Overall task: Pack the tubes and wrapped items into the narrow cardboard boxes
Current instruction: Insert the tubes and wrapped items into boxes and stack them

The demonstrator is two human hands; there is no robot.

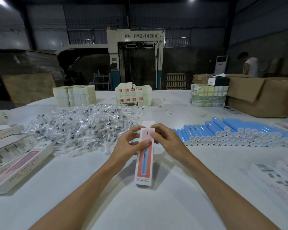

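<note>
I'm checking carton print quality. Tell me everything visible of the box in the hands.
The box is a long, narrow cardboard carton, white-sided, its pink-red front printed with a blue tube and small dark text near the lower end. Its white top flap stands open. It is held over the table, open end away from the viewer. The left hand grips its upper part, thumb on the front; the right hand pinches its top edge.

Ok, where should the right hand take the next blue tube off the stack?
A top tube, pinched across its body just behind the white cap, from above. They lie packed side by side, caps toward the person, so only top ones have free sides.
</note>
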